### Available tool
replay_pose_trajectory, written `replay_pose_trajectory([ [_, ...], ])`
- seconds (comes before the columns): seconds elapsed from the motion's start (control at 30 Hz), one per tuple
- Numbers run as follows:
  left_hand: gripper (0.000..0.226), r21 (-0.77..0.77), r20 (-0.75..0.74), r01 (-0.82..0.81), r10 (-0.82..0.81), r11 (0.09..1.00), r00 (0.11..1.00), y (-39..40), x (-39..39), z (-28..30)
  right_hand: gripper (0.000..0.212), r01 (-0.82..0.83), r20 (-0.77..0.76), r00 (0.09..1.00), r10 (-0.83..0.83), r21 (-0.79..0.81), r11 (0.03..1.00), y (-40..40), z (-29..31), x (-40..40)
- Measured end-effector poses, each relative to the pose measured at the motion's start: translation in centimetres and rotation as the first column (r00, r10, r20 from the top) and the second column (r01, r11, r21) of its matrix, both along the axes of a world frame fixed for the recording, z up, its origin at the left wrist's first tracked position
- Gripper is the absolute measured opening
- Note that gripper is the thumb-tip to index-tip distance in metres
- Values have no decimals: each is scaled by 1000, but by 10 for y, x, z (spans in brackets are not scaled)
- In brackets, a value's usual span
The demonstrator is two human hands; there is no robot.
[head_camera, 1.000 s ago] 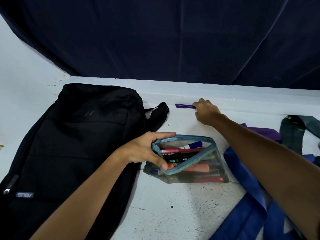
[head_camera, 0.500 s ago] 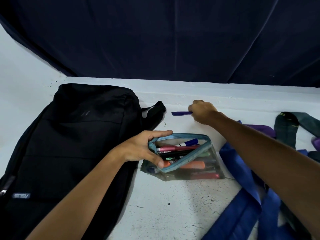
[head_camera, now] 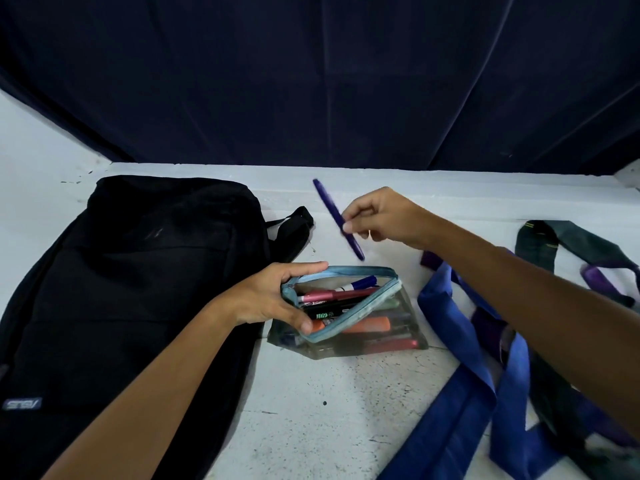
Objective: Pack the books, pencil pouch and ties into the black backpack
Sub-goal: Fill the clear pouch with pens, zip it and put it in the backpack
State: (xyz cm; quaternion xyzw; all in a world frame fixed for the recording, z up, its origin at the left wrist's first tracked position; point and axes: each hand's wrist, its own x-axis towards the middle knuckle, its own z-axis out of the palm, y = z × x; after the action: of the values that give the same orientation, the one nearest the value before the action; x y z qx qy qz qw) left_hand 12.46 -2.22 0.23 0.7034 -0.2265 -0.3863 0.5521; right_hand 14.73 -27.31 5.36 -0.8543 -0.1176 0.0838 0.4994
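Observation:
The black backpack (head_camera: 131,289) lies flat on the left of the white table. Beside its right edge sits a clear pencil pouch (head_camera: 349,317) with a light blue zipper rim, open and full of pens and markers. My left hand (head_camera: 273,299) grips the pouch's left end and holds its mouth open. My right hand (head_camera: 381,218) pinches a purple pen (head_camera: 337,218) in the air just above and behind the pouch, with the pen tilted. Blue ties (head_camera: 460,386) lie under my right forearm, and a dark green tie (head_camera: 554,244) with purple ones (head_camera: 602,282) lies further right. No books are in view.
The white table (head_camera: 311,410) has a raised ledge along its back edge. A dark blue curtain (head_camera: 311,81) hangs behind it. The backpack's strap (head_camera: 291,233) curls out toward the pouch.
My right hand has lifted the purple pen off the back of the table and brought it nearer, over the pouch. My left hand keeps its hold on the pouch.

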Motion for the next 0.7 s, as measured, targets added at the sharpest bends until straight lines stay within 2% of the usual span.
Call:
replay_pose_trajectory([
  [0.07,103,-23,12,47,-46,999,999,-2,-2,1,3,-193,-77,980,182,-165,967,2,10,-13],
  [0.13,95,-21,40,55,-54,998,998,-3,-2,1,4,-288,-109,958,266,-364,886,7,13,-22],
  [0.23,120,5,42,7,-8,1000,999,-1,-2,0,9,-316,-122,945,302,-574,755,20,11,-35],
  [0.33,125,11,53,20,-20,1000,998,-2,-2,-2,12,-292,-93,945,313,-668,685,30,5,-43],
  [0.43,123,35,72,28,-30,999,997,-2,-5,1,11,-260,-64,952,299,-686,679,32,6,-50],
  [0.57,125,108,107,38,-50,993,993,-2,-7,6,12,-177,16,974,228,-576,798,11,2,-52],
  [0.7,113,95,101,89,-98,992,990,-3,-15,13,20,-163,-129,985,119,-430,888,-12,-11,-59],
])
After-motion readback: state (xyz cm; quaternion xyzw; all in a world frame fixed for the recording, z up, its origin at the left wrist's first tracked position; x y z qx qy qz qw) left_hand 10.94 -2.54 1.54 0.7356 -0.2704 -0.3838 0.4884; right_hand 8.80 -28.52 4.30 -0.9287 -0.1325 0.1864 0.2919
